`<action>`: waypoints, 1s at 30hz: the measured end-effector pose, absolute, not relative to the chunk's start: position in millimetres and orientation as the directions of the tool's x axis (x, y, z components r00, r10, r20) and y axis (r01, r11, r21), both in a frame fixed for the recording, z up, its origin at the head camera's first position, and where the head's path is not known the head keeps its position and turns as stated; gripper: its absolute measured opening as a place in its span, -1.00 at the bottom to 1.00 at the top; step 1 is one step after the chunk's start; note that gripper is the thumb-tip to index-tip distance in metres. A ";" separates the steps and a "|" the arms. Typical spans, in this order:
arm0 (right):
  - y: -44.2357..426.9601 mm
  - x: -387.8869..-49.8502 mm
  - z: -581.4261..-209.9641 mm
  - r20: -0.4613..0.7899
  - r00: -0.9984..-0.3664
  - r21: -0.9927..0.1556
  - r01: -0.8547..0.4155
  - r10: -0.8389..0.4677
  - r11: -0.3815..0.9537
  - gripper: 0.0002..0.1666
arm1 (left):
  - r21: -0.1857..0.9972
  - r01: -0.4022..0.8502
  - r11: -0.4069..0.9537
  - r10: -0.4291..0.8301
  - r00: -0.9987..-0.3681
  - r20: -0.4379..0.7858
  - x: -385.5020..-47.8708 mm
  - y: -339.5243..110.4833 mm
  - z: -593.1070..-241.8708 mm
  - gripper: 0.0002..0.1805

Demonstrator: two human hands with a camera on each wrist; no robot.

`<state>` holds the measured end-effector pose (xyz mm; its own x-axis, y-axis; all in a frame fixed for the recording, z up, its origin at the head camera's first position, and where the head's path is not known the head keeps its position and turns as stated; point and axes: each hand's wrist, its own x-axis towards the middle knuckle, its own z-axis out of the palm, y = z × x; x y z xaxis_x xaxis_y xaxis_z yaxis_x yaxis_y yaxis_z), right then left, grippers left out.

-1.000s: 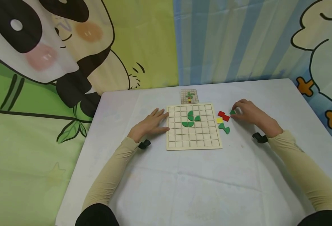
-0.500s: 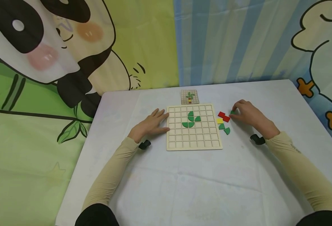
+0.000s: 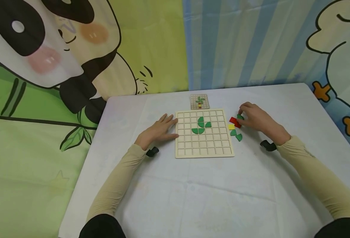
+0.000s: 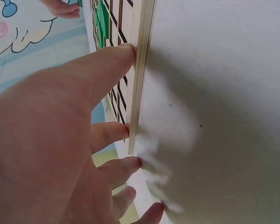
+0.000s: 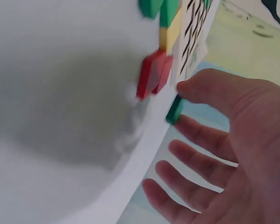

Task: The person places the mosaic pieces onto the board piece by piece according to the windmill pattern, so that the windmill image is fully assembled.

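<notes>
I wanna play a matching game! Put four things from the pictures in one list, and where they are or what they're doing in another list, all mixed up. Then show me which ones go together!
Things
1. Left hand
2. Small card
3. Right hand
4. Yellow piece

Places and doings
A. Pinching a green piece
B. Lying beside the right edge of the board
C. Touching the left edge of the board
D. Lying just beyond the far edge of the board

Right pairs
1-C
2-D
3-A
4-B
</notes>
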<state>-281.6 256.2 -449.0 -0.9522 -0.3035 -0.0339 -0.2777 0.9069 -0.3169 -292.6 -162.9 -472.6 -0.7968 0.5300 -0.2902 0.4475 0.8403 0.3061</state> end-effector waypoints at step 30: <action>193.3 -285.2 -458.5 0.018 -0.808 -0.314 -0.564 -0.589 0.764 -0.83 | 0.312 0.437 0.843 0.523 -0.800 -0.293 -291.1 -161.6 -470.7 -0.07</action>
<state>-285.2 193.3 -458.5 -0.8079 -0.5890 0.0177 -0.5638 0.7639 -0.3139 -291.1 -161.6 -470.7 -0.8004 0.5232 -0.2925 0.4373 0.8434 0.3121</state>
